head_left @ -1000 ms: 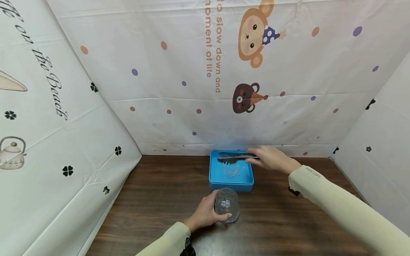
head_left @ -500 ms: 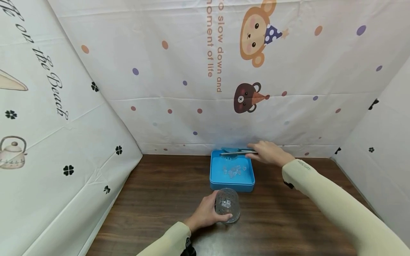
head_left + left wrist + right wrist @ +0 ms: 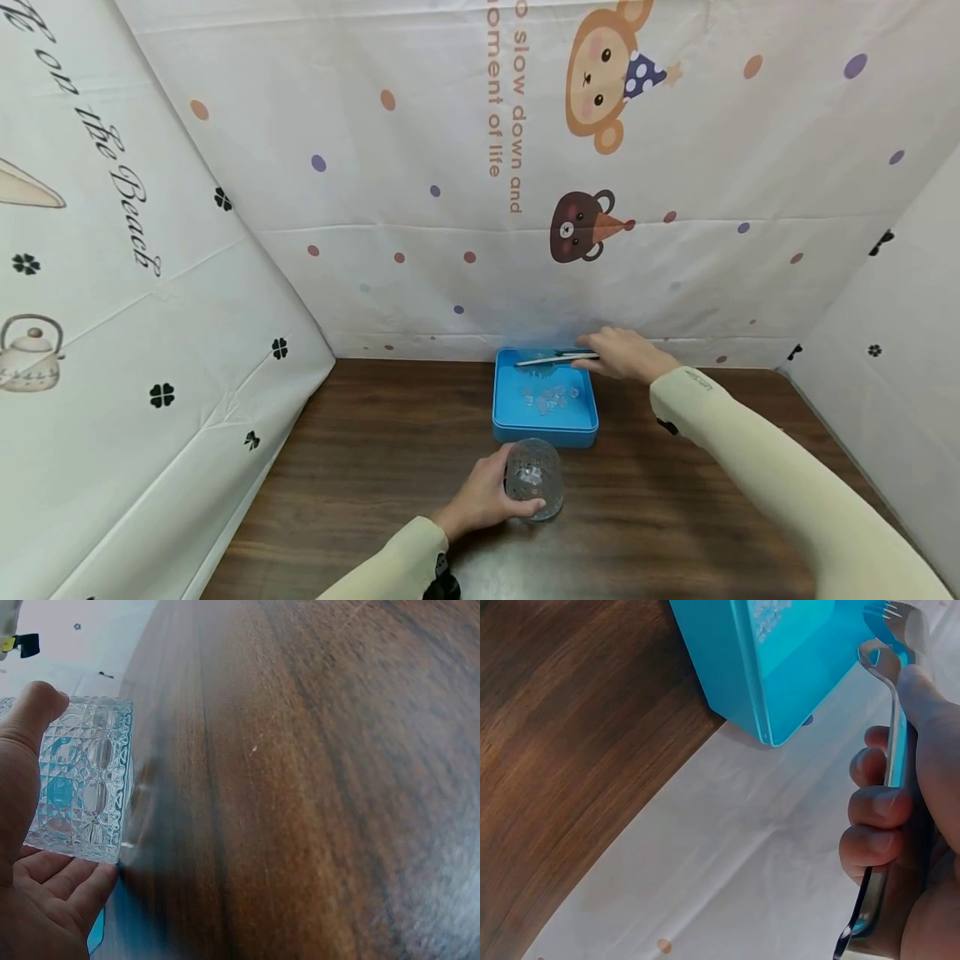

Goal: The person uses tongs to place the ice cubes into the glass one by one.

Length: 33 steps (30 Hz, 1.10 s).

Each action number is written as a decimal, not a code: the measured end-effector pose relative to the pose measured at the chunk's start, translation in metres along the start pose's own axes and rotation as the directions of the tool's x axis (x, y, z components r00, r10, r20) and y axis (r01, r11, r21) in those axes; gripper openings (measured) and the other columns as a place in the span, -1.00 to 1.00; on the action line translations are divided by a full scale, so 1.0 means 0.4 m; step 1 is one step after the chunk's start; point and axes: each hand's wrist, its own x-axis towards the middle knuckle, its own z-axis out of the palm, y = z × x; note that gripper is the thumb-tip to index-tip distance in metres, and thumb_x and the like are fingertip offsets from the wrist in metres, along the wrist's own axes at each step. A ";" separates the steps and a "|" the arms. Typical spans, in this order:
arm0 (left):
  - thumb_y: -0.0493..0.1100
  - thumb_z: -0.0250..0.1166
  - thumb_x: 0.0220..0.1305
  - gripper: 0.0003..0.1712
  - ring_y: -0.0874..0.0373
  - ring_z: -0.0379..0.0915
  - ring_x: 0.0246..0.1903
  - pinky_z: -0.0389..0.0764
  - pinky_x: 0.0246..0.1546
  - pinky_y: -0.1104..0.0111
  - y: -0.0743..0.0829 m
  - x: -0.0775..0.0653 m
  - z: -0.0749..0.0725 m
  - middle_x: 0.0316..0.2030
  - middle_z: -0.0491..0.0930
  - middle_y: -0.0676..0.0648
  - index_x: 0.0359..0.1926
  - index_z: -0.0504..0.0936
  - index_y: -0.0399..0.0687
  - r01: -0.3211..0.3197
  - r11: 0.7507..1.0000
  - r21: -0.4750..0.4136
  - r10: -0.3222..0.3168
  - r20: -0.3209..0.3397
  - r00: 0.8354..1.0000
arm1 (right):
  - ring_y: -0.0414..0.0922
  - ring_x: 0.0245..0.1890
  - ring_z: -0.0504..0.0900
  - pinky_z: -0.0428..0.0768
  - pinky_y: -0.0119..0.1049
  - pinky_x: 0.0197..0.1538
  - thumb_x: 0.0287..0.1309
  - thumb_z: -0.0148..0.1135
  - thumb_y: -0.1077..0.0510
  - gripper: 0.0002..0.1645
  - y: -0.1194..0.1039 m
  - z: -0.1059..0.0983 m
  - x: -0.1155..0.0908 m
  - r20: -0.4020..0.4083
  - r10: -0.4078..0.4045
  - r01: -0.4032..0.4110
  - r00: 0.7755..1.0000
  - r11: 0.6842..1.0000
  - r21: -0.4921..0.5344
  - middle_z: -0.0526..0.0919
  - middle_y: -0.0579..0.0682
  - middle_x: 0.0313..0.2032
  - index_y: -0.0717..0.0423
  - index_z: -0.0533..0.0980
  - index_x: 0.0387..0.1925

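My left hand (image 3: pixel 483 493) grips a clear glass tumbler (image 3: pixel 536 492) standing on the wooden table. In the left wrist view its faceted wall (image 3: pixel 94 780) shows between thumb and fingers. My right hand (image 3: pixel 628 354) holds metal serving tongs (image 3: pixel 538 361) over the back of a shallow blue tray (image 3: pixel 547 437). One tip of the tongs is forked and the other spoon-like; the right wrist view shows the two tips (image 3: pixel 881 660) apart. Several clear ice-like pieces (image 3: pixel 551 402) lie on the tray floor, in front of the tongs.
The tray stands near the back edge of the brown table (image 3: pixel 397 425), close to a printed white cloth wall (image 3: pixel 420 292). Another cloth wall (image 3: pixel 187 333) runs along the left side, and one (image 3: pixel 885 400) along the right.
My right hand has drawn slightly back and left with the tongs, away from the clear pieces toward the tray's rear edge. My left hand and the tumbler stay in place.
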 end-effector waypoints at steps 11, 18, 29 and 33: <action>0.17 0.56 0.12 -0.09 0.28 0.56 -0.02 0.64 -0.06 0.33 -0.001 -0.001 -0.004 0.11 0.61 -0.01 0.39 0.39 -0.03 0.000 1.000 0.002 0.000 0.006 1.000 | 0.11 0.04 0.69 0.64 0.08 0.10 0.34 0.29 -0.26 -0.29 -0.027 -0.016 0.049 0.124 0.067 -0.060 0.990 0.997 -0.055 0.71 0.18 0.05 0.21 0.60 0.22; 0.21 0.54 0.12 -0.09 0.29 0.56 -0.03 0.63 -0.05 0.34 -0.005 0.003 -0.001 0.11 0.60 0.01 0.39 0.39 -0.02 -0.005 1.000 0.011 0.005 0.004 1.000 | 0.15 0.09 0.63 0.60 0.11 0.14 0.34 0.30 -0.24 -0.33 -0.034 -0.003 0.060 0.147 0.073 -0.067 0.986 0.997 -0.047 0.69 0.17 0.07 0.17 0.62 0.21; 0.20 0.55 0.11 -0.11 0.30 0.56 -0.04 0.63 -0.07 0.36 -0.006 0.001 -0.003 0.09 0.61 0.00 0.36 0.42 -0.04 -0.032 0.999 0.005 0.032 -0.003 0.999 | 0.16 0.07 0.64 0.60 0.12 0.12 0.36 0.32 -0.16 -0.39 -0.040 0.018 0.063 0.170 0.053 -0.044 0.984 0.998 -0.055 0.69 0.18 0.06 0.19 0.61 0.21; 0.20 0.55 0.11 -0.11 0.30 0.56 -0.04 0.63 -0.07 0.36 -0.007 -0.001 -0.004 0.09 0.61 0.01 0.36 0.42 -0.03 -0.027 1.000 -0.002 0.027 -0.003 1.000 | 0.16 0.06 0.64 0.61 0.12 0.10 0.36 0.32 -0.16 -0.40 -0.045 0.020 0.062 0.172 0.049 -0.040 0.984 0.998 -0.055 0.69 0.16 0.04 0.19 0.62 0.20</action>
